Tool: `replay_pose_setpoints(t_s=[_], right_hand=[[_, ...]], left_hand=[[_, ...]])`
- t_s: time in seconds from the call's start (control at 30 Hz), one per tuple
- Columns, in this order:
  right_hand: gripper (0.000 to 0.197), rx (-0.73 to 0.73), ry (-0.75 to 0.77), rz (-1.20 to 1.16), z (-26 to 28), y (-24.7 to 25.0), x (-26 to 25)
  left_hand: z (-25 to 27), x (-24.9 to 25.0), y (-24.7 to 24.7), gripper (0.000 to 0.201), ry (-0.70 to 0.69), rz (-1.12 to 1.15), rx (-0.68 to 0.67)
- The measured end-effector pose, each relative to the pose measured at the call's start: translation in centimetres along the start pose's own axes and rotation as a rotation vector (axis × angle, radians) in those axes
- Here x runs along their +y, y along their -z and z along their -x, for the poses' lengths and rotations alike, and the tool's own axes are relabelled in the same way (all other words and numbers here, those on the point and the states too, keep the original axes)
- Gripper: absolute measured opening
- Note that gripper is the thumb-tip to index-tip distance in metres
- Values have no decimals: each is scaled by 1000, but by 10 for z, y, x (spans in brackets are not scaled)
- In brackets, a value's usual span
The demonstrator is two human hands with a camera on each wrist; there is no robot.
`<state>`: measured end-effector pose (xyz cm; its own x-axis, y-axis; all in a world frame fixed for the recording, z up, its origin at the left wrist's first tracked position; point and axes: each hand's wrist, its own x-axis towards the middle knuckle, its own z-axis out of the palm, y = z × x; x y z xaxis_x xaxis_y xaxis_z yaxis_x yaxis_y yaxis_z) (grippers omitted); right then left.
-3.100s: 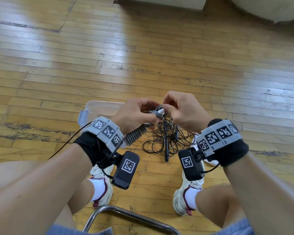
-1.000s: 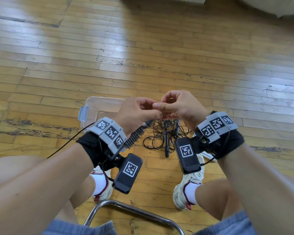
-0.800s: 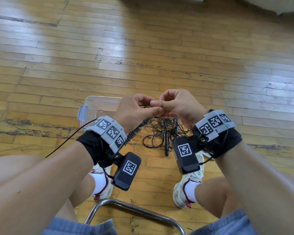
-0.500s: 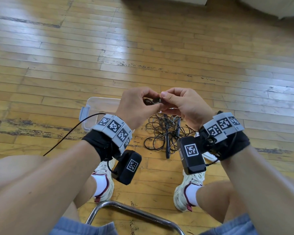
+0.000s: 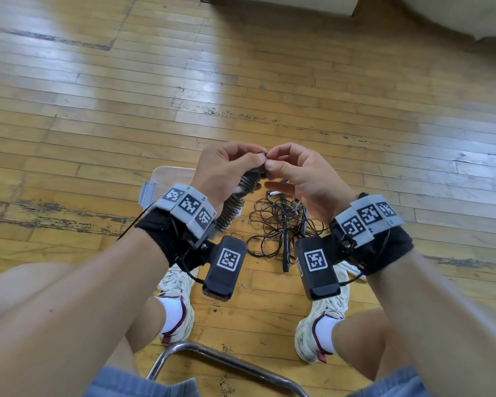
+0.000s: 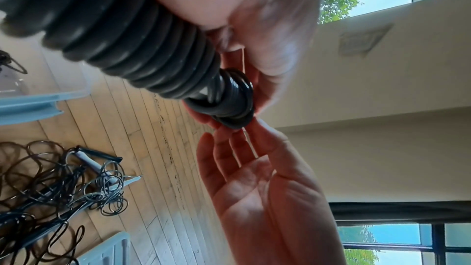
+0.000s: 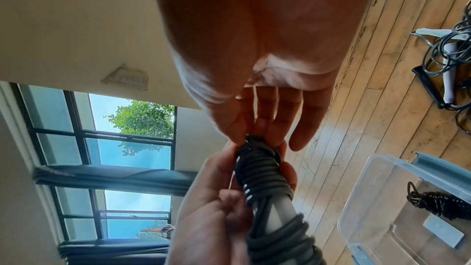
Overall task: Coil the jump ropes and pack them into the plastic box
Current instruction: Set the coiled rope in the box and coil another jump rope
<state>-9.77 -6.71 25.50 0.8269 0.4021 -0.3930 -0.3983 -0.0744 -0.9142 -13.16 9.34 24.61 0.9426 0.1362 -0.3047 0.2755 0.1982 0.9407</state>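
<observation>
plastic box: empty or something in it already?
Not empty. The lidless plastic box holds one coiled black rope bundle, seen in the right wrist view.

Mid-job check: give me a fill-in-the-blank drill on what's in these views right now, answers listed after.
1. The left hand grips the grey jump rope wound around its own ___.
2. The right hand pinches the bundle's ___ end.
3. The clear plastic box already holds one coiled ___ rope.
4. The tangled loose ropes lie on the wooden ___.

Missing words: handles; top; dark; floor
</observation>
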Motion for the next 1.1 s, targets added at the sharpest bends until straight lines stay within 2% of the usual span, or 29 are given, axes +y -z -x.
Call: replay_pose_setpoints(t_s=[0.1, 0.23, 0.33, 0.4, 0.47, 0.57, 0.7, 0.83, 0.97, 1.1], right_hand=[[7, 4, 1, -17, -1, 0, -1], [10, 23, -8, 61, -2, -3, 1], [34, -16, -78, 170, -2, -8, 2], [56, -102, -167, 242, -2, -13, 4], [67, -163, -230, 262, -3, -20, 8], [66, -158, -239, 233, -8, -31, 13], [59, -130, -185, 251, -18, -42, 14], [55, -94, -178, 272, -31, -56, 18], [53, -44, -216, 317, -51, -72, 24], [51, -15, -306, 341, -77, -91, 30]], left_hand=[[-1, 3, 5, 20, 75, 38, -74], [-4, -1, 3, 24, 90, 55, -28], [-9, -5, 4, 23, 130, 101, 110], [-14, -5, 8, 21, 142, 142, 194], [-19, -7, 10, 23, 123, 121, 261], [-22, -9, 12, 23, 88, 86, 315], [-25, -7, 17, 22, 40, 4, 303], [-28, 1, 32, 28, -19, -323, 189], [-33, 10, 66, 37, 18, -722, 117], [-48, 10, 100, 36, 71, -997, 59]])
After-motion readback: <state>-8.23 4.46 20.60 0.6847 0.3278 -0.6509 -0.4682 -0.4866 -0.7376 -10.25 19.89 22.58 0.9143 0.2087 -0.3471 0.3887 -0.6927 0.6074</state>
